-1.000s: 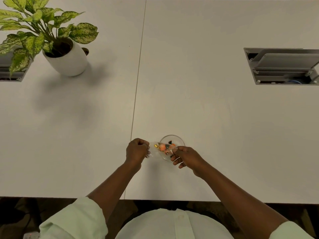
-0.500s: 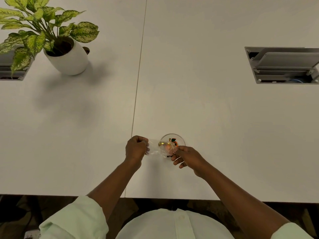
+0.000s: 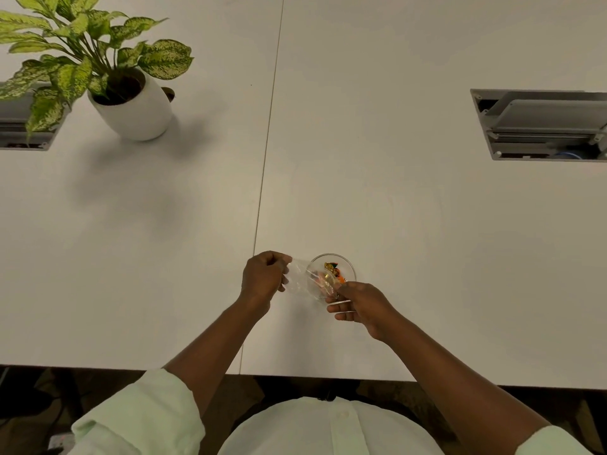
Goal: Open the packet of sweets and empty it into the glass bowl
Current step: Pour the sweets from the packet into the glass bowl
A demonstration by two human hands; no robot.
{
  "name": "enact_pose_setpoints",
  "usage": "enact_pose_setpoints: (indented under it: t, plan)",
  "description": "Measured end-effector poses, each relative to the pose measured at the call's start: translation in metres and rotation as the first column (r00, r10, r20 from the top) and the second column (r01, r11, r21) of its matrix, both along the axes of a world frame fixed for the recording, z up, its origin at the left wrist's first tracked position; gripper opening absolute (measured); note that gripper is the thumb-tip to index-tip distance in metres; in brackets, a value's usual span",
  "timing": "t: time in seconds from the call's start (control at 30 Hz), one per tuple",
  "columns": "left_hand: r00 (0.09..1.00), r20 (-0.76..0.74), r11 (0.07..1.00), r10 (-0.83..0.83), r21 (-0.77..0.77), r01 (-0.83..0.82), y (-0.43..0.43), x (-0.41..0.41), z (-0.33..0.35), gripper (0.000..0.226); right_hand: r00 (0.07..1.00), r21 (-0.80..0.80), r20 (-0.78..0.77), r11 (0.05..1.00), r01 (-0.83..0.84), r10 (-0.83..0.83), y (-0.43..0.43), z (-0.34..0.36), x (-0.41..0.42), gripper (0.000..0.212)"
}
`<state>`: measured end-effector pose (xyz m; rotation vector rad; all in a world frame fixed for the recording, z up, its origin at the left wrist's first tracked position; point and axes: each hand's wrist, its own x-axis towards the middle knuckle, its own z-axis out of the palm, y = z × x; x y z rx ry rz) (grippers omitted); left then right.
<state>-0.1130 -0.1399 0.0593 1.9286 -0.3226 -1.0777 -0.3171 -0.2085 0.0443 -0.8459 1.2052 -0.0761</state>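
On the white table, our left hand pinches the clear packet while our right hand grips its mouth over the glass bowl. More sweets have dropped in since a second ago, so emptying is nearly done.

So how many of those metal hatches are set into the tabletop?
2. One hatch lies at the far right of the table; the other hatch lies at the far left edge, partly hidden under the potted plant's leaves. More may lie outside the view.
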Motion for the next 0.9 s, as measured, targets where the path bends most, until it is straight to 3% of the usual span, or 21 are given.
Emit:
enact_pose_setpoints:
  t: [0.23,0.37,0.57,0.9]
  plan:
    - [0.991,-0.123,0.998,0.051,-0.038,-0.056,0.027,0.014,-0.004,0.012,0.998,-0.239,-0.036,0.970,0.040,-0.050,0.002,-0.009,0.013,0.005]
    - [0.979,-0.165,0.990,0.123,-0.043,-0.132,0.049,0.020,-0.009,0.014,0.999,-0.352,-0.030,0.936,0.026,-0.039,0.005,-0.007,0.029,0.014]
    - [0.960,-0.167,0.973,0.223,-0.018,-0.230,0.082,0.043,-0.020,0.010,0.997,-0.406,-0.009,0.911,-0.079,0.083,0.013,-0.011,0.065,0.025]
    - [0.905,-0.143,0.914,0.400,0.132,-0.383,0.144,0.092,-0.059,0.009,0.966,-0.356,-0.060,0.899,-0.255,0.250,0.037,-0.024,0.136,0.027]
